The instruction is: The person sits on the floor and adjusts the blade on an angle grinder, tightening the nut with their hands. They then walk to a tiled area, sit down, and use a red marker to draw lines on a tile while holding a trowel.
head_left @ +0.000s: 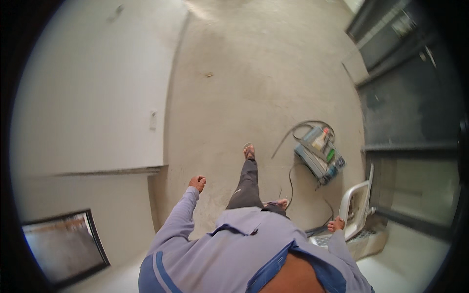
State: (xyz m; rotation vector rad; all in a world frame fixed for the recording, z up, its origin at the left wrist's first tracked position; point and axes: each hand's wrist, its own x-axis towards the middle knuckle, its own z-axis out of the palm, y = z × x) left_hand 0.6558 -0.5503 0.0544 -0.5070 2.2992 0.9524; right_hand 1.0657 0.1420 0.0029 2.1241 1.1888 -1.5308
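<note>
My left hand [197, 183] hangs away from my body over the bare floor, its fingers curled into a loose fist. No object shows in it. On the other side, my right hand [336, 224] is low beside the armrest of a white plastic chair [348, 205]. Its fingers are curled in too, and nothing is visible in them. Whether the right hand touches the chair I cannot tell. One sandalled foot is stretched out in front of the other.
Ahead to the right, a grey-green tool case [312, 158] lies on the concrete floor [234, 88] with a dark strap and several small items on top. A black cable [291, 183] trails from it. A pale wall [97, 97] stands left; dark-framed glass panels [413, 112] line the right.
</note>
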